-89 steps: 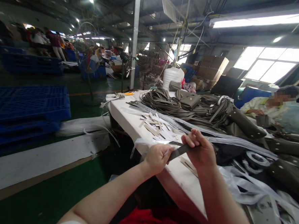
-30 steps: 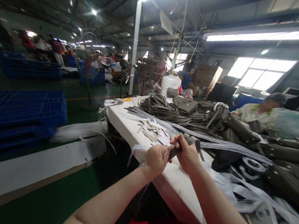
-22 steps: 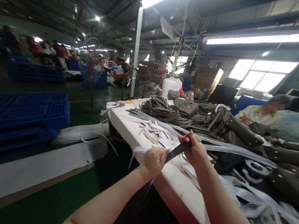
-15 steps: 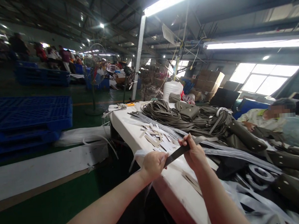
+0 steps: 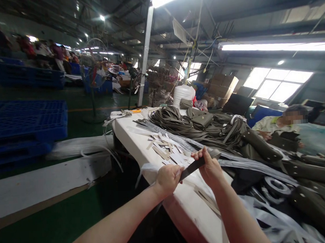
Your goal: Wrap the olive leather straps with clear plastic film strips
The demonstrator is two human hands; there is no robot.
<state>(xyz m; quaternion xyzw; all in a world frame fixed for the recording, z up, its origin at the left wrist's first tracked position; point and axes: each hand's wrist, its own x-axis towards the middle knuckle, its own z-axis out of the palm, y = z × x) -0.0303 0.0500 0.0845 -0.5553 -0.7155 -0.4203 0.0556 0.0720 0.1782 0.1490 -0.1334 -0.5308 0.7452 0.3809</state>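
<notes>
Between my two hands runs a dark strap (image 5: 193,169), held at a slant above the edge of the white table (image 5: 184,208). My left hand (image 5: 168,179) is closed around its lower end. Higher up and to the right, my right hand (image 5: 209,166) grips the strap between thumb and fingers, and part of it shows past the hand. Just beyond my hands lie scattered paper and card strips (image 5: 168,150). Farther back is a heap of dark olive straps (image 5: 176,122), with a dark pouch (image 5: 202,121) resting on it.
Dark olive bags (image 5: 308,169) are piled on the right, near a seated person (image 5: 270,126). White rolls of tape (image 5: 278,186) and loose white film lie at the front right. Blue pallets (image 5: 25,122) stand on the green floor at left. A metal post (image 5: 146,56) rises behind the table.
The view has turned slightly, so the surroundings sit a little farther left. Both hands keep hold of the strap in nearly the same pose, and its far end shows more beyond my right hand.
</notes>
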